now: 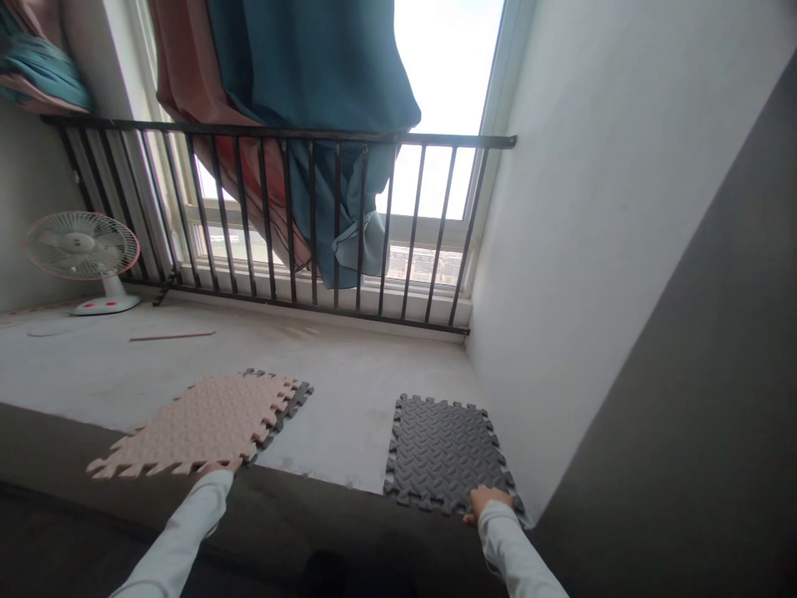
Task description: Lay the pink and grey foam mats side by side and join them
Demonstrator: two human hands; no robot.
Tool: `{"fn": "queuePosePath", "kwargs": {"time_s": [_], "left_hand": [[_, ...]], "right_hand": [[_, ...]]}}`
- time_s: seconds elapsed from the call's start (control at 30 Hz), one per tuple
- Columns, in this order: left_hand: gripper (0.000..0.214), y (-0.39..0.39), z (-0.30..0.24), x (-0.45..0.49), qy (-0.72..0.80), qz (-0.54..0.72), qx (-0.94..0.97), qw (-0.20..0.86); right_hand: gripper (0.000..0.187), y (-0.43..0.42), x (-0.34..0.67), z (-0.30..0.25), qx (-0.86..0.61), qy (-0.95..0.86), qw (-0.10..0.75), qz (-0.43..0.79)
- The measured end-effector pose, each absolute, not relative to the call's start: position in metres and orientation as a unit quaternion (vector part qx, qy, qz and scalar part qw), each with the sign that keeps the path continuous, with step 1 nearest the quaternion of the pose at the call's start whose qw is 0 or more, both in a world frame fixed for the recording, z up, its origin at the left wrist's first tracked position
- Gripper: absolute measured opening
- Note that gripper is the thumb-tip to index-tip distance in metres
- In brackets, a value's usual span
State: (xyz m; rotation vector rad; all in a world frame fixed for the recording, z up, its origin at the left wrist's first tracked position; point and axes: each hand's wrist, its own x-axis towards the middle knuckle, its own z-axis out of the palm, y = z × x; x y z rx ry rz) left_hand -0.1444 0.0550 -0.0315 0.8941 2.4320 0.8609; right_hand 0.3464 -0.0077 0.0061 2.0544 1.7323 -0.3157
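Note:
A pink interlocking foam mat tile (199, 425) lies on the concrete ledge (349, 390), stacked over a grey tile (290, 400) whose edge sticks out at its right. My left hand (215, 470) is at the pink tile's near edge, mostly hidden under it, so its fingers do not show. A second grey foam tile (443, 453) lies flat near the right wall. My right hand (487, 501) rests on that tile's near right corner with its fingers curled over the edge. Both arms wear white sleeves.
A black metal railing (280, 133) runs across the window at the back. Teal and pink curtains (299, 83) hang over it. A small pink fan (84, 249) stands at the far left, with a thin stick (171, 336) lying nearby. A white wall (598, 249) bounds the right side.

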Motion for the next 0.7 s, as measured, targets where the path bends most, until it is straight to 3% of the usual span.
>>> {"fn": "queuePosePath", "kwargs": {"time_s": [0.13,0.3,0.5,0.7], "left_hand": [[0.046,0.047,-0.013,-0.145,0.895,0.172,0.367,0.188],[0.020,0.044,0.008,-0.135,0.888,0.067,0.426,0.160],[0.023,0.052,-0.001,-0.138,0.860,0.046,0.498,0.106],[0.026,0.042,0.011,-0.076,0.831,0.176,0.517,0.104]], "right_hand": [[0.042,-0.007,0.345,0.008,0.740,0.626,0.212,-0.121],[0.041,-0.008,0.343,0.011,0.741,0.624,0.212,-0.127],[0.043,-0.008,0.342,0.010,0.743,0.622,0.212,-0.126],[0.042,-0.008,0.343,0.005,0.752,0.617,0.199,-0.120]]}}
